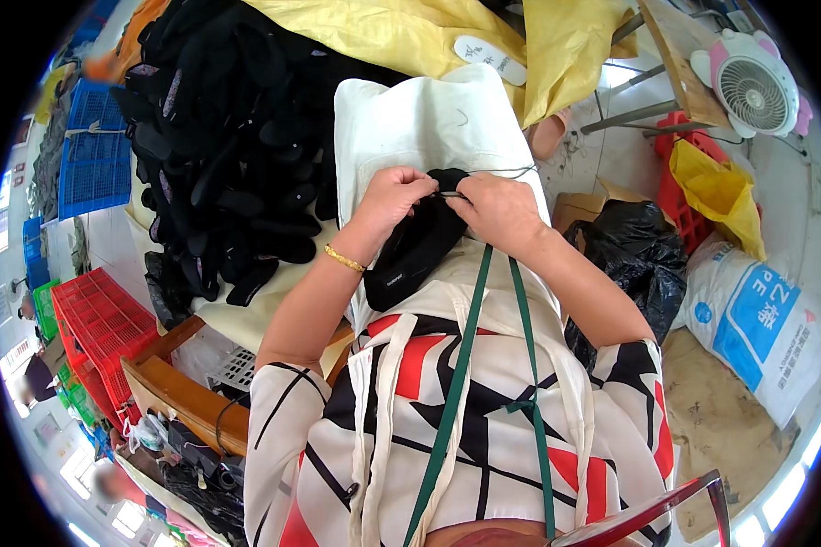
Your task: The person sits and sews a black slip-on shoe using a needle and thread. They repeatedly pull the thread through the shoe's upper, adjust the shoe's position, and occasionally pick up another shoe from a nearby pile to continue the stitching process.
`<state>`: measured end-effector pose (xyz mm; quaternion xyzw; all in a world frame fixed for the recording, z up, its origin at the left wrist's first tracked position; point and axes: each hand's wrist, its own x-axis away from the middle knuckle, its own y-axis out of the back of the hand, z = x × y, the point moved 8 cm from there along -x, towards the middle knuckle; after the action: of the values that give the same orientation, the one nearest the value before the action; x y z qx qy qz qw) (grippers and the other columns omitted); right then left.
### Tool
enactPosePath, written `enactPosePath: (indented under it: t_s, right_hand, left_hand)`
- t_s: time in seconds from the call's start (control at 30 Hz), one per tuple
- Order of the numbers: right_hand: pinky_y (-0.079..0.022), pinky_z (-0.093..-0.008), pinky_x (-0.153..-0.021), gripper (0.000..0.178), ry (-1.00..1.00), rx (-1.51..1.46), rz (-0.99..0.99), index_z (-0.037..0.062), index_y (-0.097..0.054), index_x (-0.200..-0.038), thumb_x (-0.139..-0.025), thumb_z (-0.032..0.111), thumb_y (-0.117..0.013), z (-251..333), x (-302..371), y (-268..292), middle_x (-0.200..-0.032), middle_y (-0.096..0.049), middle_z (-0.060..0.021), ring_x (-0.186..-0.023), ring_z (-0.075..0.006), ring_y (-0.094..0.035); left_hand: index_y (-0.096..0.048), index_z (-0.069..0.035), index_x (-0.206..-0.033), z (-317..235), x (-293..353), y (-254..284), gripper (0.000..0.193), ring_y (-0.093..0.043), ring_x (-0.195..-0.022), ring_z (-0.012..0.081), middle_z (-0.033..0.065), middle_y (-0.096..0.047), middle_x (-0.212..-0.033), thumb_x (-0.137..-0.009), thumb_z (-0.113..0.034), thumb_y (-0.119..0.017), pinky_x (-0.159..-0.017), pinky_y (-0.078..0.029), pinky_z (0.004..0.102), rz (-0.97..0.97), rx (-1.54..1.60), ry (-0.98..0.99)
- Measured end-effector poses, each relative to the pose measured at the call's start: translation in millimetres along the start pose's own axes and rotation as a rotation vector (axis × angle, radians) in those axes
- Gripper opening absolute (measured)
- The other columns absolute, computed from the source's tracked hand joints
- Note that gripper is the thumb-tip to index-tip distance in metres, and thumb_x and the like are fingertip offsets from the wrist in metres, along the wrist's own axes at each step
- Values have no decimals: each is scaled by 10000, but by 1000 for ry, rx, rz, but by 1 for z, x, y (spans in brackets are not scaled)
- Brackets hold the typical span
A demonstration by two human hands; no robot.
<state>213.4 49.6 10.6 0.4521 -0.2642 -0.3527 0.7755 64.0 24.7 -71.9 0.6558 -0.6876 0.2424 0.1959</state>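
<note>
On my lap, over a white cloth (410,109), lies a black cloth shoe (406,269), its toe toward my body. My left hand (400,196) pinches the shoe's far edge between thumb and fingers. Close beside it, my right hand (497,208) is closed at the same edge, around a thin metal-looking tool (451,193) whose kind I cannot make out. A dark thread (511,170) runs out to the right past the right hand. The fingers partly hide the spot where both hands meet.
A large heap of black shoes (237,118) fills the left. A white sole (490,59) lies on yellow sheeting (383,27) ahead. Right are a fan (754,87) on a wooden stand, a black bag (634,251) and a white sack (757,319). A red crate (105,314) stands left.
</note>
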Motion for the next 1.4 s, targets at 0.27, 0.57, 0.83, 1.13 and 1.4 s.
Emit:
enactPosePath:
  t_s: [0.27,0.57,0.83,1.13,1.4]
  right_hand:
    - [-518,-416,-668,254,21,1,-16,83,-633,-816,-910,318,-616,1,-5,-5,-804,-644,-81,-763,-298,-654]
    - [-540,-406,-683,283,223,-25,-65,70,-641,-849,-872,350,-672,36,23,26,-820,-637,-92,-812,-302,-670]
    - [-534,-413,-707,232,18,-187,-45,43,-660,-985,-881,250,-673,-32,36,-7,-881,-660,-135,-814,-351,-656]
    - [-496,-294,-554,72,-439,-1032,61,49,-623,-967,-958,117,-602,-74,61,4,-740,-629,-24,-601,-138,-604]
    - [-490,-246,-762,274,-334,-1138,-163,-7,-637,-1100,-1007,247,-594,-92,52,12,-868,-597,-8,-803,-79,-554]
  left_hand:
    - [-712,-35,-897,-1,0,0,162,-527,-652,59,-20,-649,-774,-881,-196,-717,-556,-407,210,5,8,0]
    - [-712,-76,-888,-5,2,6,111,-524,-683,51,-12,-649,-839,-905,-184,-694,-569,-418,202,-63,87,-62]
    - [-670,12,-957,-37,44,-34,154,-612,-769,117,59,-667,-841,-937,-138,-644,-695,-496,271,251,-585,-461]
    - [-608,18,-896,-6,45,-30,343,-599,-628,190,122,-640,-699,-862,-298,-735,-616,-487,345,190,-634,-178]
    - [-574,-47,-888,-66,93,-57,104,-623,-695,309,124,-629,-810,-851,-112,-646,-620,-490,413,88,-945,-630]
